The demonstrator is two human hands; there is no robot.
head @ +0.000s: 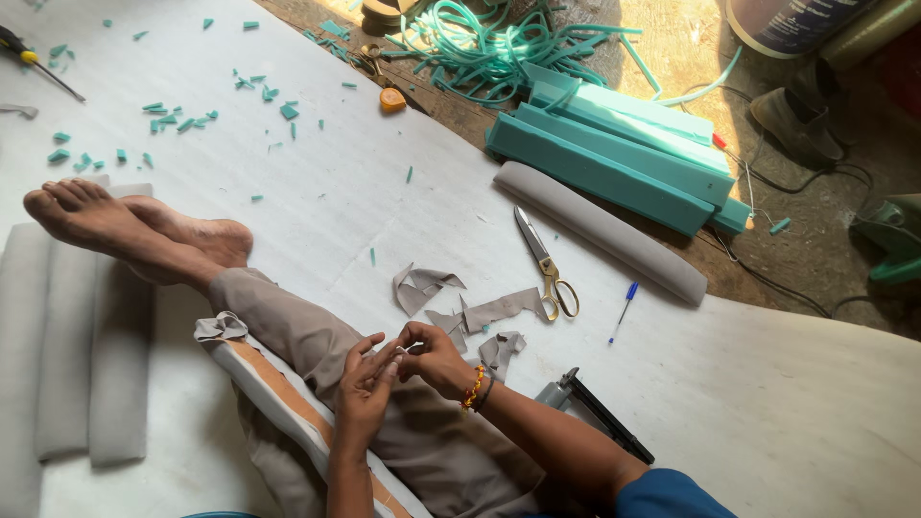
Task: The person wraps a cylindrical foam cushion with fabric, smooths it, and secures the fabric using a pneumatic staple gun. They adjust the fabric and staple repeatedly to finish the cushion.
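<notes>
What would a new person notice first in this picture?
First, the two hands meeting over the lap at the bottom centre: the left hand and the right hand pinch something too small to identify. Next, the gold-handled scissors among grey fabric scraps on the white sheet, and the teal foam blocks at the upper right.

An upholstery workshop, probably: teal foam blocks (614,153) are lying at one o'clock, gold-handled steel scissors (543,261) and grey fabric scraps (460,309) are resting centrally, and teal foam offcuts (177,120) are littering the white work sheet (787,403) at eleven o'clock.
</notes>
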